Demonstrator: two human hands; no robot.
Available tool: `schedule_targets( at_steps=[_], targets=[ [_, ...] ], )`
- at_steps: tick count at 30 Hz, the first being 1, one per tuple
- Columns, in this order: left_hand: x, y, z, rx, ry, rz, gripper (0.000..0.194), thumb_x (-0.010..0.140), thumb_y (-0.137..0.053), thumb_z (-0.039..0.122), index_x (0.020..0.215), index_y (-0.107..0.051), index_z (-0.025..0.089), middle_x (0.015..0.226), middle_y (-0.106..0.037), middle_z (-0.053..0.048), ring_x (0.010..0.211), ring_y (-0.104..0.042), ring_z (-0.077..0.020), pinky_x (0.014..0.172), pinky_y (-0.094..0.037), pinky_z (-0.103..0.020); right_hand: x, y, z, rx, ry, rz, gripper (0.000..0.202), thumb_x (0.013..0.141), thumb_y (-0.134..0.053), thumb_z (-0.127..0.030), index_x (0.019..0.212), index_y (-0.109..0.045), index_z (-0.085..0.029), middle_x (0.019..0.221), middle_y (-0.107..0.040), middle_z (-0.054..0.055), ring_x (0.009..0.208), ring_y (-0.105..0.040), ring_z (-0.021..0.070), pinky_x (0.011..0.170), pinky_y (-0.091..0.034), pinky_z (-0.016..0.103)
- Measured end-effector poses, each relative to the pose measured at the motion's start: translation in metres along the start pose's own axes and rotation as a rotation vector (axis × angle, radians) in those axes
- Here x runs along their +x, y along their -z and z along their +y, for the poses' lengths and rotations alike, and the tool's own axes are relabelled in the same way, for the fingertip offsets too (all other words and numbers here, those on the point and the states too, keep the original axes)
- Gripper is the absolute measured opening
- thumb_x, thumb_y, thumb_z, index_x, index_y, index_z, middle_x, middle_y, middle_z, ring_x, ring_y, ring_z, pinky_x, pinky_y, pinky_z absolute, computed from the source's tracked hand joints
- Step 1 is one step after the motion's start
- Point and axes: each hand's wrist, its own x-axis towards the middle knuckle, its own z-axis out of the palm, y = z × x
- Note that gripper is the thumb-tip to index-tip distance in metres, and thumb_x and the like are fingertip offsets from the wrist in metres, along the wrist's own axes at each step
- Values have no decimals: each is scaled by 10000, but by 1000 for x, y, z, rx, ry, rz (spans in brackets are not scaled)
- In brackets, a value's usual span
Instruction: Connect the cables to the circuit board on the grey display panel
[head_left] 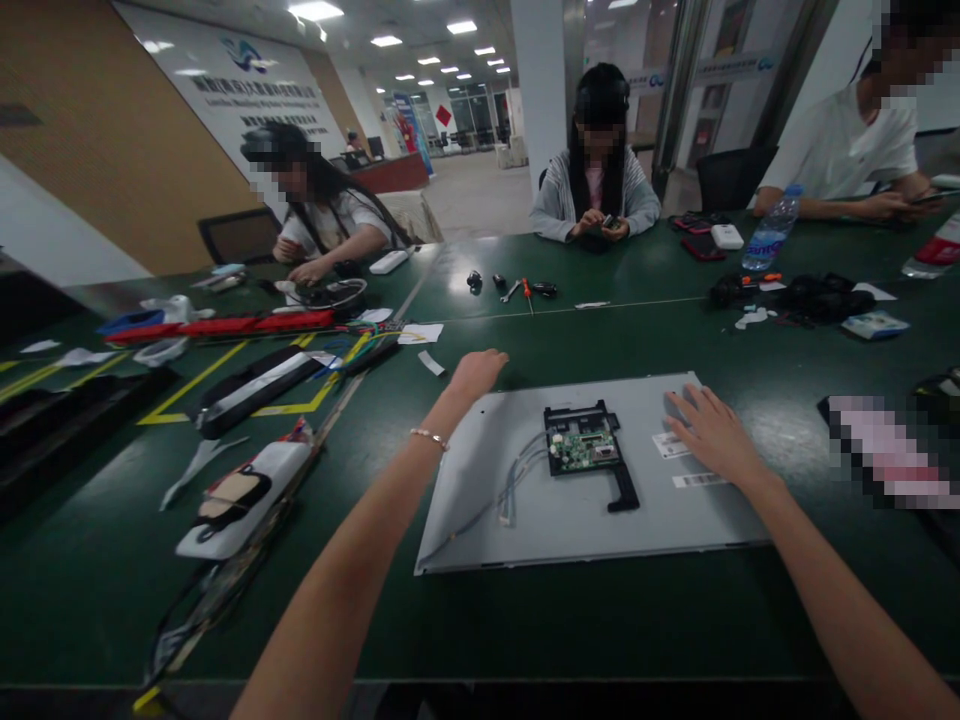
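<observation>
A flat grey panel lies on the green table, with a green circuit board in a black bracket on its middle. Thin grey cables run from the board toward the panel's near left corner. My right hand rests with fingers spread on the panel's right part, beside white labels. At the panel's far left corner is my left hand, its fingers bent and pressed together; whatever they may hold is hidden. A beaded bracelet circles my left wrist.
Beyond the panel lie a red screwdriver and small tools. A power strip with cables and a black case are at left. A bottle and black items stand or lie at right. Three people sit across the table.
</observation>
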Motion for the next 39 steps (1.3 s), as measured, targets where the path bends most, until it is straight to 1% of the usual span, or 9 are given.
schedule_targets(
  at_steps=[5, 9, 13, 18, 22, 26, 30, 35, 39],
  targets=[
    [-9, 13, 87, -75, -152, 25, 356, 923, -388, 54, 1163, -622, 171, 1126, -641, -96, 990, -631, -187, 883, -482, -290, 0, 2, 0, 0, 0, -7, 568, 982, -274, -502, 1466, -426, -246, 1543, -367, 124, 1415, -310, 352, 1078, -365, 518],
    [-17, 18, 136, -146, -192, 9, 347, 898, -425, 30, 1189, -576, 143, 994, -679, -118, 946, -663, -224, 814, -500, -314, 0, 1, 2, 17, -7, -9, 568, 981, -277, -511, 1464, -427, -252, 1543, -371, 119, 1420, -305, 350, 1071, -373, 520],
    [-23, 15, 158, -88, -235, -14, 290, 849, -485, -3, 1078, -608, 126, 915, -697, -143, 933, -683, -259, 791, -500, -334, 0, 0, 2, 20, -2, -9, 572, 982, -267, -525, 1466, -419, -260, 1542, -372, 122, 1424, -298, 355, 1080, -360, 530],
    [-28, 12, 167, -20, -317, 15, 222, 846, -496, 28, 970, -653, 124, 876, -711, -144, 903, -692, -264, 786, -501, -357, 0, -1, 2, 18, -9, -3, 579, 988, -245, -526, 1471, -413, -258, 1543, -367, 124, 1424, -302, 351, 1086, -354, 524],
    [-31, 9, 172, -57, -303, 28, 246, 843, -481, 27, 962, -669, 132, 880, -716, -146, 904, -690, -247, 803, -503, -359, -1, 0, 2, 13, -4, -2, 575, 989, -257, -518, 1471, -419, -250, 1538, -375, 134, 1426, -298, 354, 1083, -357, 526],
    [-34, 8, 168, -179, -263, 48, 240, 885, -470, 92, 958, -689, 156, 893, -722, -157, 904, -685, -260, 815, -506, -383, -1, 0, 3, 16, -6, 7, 569, 988, -268, -517, 1467, -424, -252, 1538, -376, 130, 1422, -306, 356, 1085, -357, 524],
    [-38, 10, 143, -384, -218, 94, 268, 923, -497, 237, 1127, -658, 173, 1117, -706, -124, 994, -661, -236, 888, -516, -357, -1, -1, 4, 19, -9, -4, 564, 985, -278, -513, 1465, -426, -255, 1535, -379, 127, 1424, -305, 354, 1087, -355, 524],
    [-49, 5, 80, -371, -15, 171, 338, 908, -457, 182, 1200, -626, 180, 1276, -622, -79, 1162, -588, -213, 1038, -456, -364, -1, -4, 6, 21, 1, 7, 573, 981, -283, -522, 1462, -430, -248, 1533, -381, 138, 1416, -316, 366, 1077, -362, 538],
    [-64, -10, 23, -223, 327, 229, 379, 889, -491, 189, 1249, -610, 190, 1497, -400, -120, 1322, -456, -302, 1051, -441, -455, -1, -7, 8, 29, 3, 6, 574, 981, -271, -525, 1466, -421, -256, 1542, -368, 131, 1420, -307, 369, 1073, -360, 552]
  ],
)
